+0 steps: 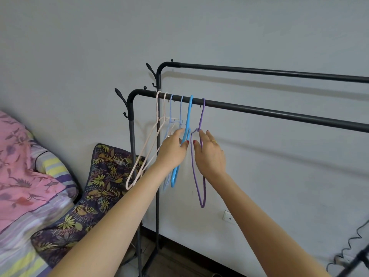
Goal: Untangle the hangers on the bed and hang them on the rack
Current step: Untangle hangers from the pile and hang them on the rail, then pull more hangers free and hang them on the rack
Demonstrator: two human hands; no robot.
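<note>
Your rack (259, 108) is black against a pale grey wall (79, 47). On it you have two cream hangers (157, 108), two pale blue hangers (171, 108), one bright blue hanger (188, 116) and one purple hanger (202, 114). At nine o'clock, a pink floral quilt (18, 166); at seven, a dark leaf-print pillow (95, 186).

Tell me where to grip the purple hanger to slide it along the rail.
Probably pinch the purple hanger on its straight neck just under the hook, coming from the open right side. The bright blue hanger crowds its left, and the neck sits nearest the front rail, so it should swing least.
</note>
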